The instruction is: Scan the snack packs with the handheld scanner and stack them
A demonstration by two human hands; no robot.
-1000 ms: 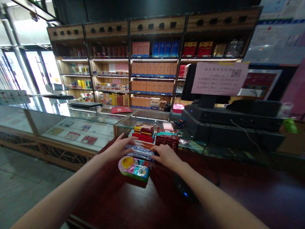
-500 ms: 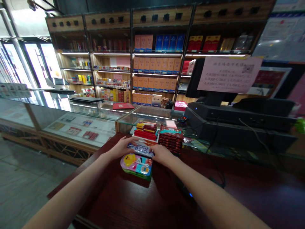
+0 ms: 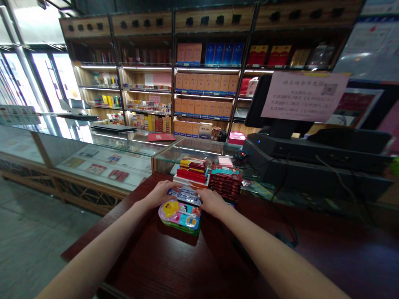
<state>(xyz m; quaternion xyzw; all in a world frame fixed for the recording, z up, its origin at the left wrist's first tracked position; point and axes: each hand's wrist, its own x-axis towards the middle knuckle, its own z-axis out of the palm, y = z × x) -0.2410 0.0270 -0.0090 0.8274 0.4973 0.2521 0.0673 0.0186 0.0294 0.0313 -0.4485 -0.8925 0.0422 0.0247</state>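
Between the fingers of the left hand (image 3: pixel 159 194) and right hand (image 3: pixel 214 202), blue-and-white packets (image 3: pixel 186 196) stretch lengthwise, grasped at both ends, neither hand nearer.

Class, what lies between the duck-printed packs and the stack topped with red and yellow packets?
Blue-and-white packets, with the left hand and right hand at their ends; the head view shows this.

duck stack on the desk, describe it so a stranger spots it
On the dark red desk, the left hand and right hand flank blue-and-white packets. Nearer the camera lies a pink-and-turquoise stack; unlike its neighbours, it shows a yellow cartoon duck.
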